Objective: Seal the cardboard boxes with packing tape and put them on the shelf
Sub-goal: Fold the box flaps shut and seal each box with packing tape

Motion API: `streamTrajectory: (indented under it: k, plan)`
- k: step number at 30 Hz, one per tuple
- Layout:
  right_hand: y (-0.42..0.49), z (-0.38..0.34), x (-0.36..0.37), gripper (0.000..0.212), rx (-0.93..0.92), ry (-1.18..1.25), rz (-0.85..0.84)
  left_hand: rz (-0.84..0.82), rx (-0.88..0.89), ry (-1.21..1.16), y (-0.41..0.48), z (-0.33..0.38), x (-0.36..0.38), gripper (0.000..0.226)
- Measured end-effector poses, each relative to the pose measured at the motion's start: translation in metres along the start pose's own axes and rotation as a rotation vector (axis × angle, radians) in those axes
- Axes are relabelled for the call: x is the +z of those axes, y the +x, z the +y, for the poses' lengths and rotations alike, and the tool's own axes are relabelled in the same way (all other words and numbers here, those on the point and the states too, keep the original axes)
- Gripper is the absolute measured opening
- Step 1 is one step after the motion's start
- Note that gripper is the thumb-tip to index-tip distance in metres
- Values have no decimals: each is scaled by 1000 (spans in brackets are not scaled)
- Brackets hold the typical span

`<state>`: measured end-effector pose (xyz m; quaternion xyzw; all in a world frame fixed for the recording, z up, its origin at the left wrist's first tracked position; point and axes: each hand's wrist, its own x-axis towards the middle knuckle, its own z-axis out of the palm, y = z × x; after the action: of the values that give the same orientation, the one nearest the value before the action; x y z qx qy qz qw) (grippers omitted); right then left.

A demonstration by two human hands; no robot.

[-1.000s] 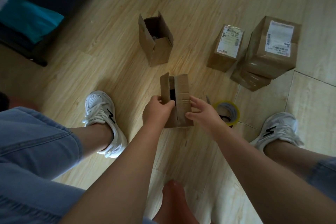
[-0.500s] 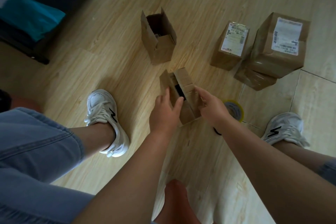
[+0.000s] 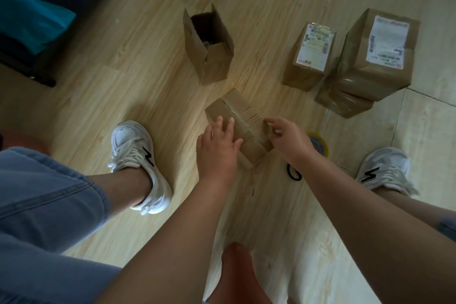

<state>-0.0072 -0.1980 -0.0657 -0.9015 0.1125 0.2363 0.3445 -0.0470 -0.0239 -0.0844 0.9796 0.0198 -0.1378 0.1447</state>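
A small cardboard box [image 3: 240, 116] lies on the wooden floor between my feet, its flaps folded flat. My left hand [image 3: 218, 143] presses on its top with straight fingers. My right hand [image 3: 286, 138] pinches the box's right edge between thumb and fingers. A roll of packing tape [image 3: 319, 144] with a yellow rim lies on the floor just right of my right hand, partly hidden by it. A second cardboard box [image 3: 209, 47] stands upright farther back with its flaps up.
Three taped boxes stand at the right: one with a white label [image 3: 311, 54], a larger labelled one [image 3: 377, 54] and a low one [image 3: 343, 103] under it. A black loop [image 3: 293, 173] lies by my right wrist. My shoes [image 3: 138, 163] [image 3: 385, 170] flank the box. Dark furniture [image 3: 32, 20] stands at the left.
The box's flaps were standing open and now lie folded flat. The box has turned to lie at an angle. My left hand moved from gripping the flap to pressing on top.
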Motion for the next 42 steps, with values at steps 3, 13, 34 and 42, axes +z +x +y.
streamTrajectory:
  k: [3, 13, 34, 42]
  plan:
    - [3, -5, -5, 44, -5, 68, 11, 75, -3, 110, -1, 8, 0, 56]
    - [-11, 64, -23, 45, 250, -33, 140, 206, 1, 211, 13, 21, 8, 48]
    - [-23, 62, -36, 41, 197, -323, 30, 14, 37, 129, 12, 18, -25, 48]
    - [-47, -3, -80, 38, 64, -90, 240, -110, -34, -364, 12, 34, -85, 44]
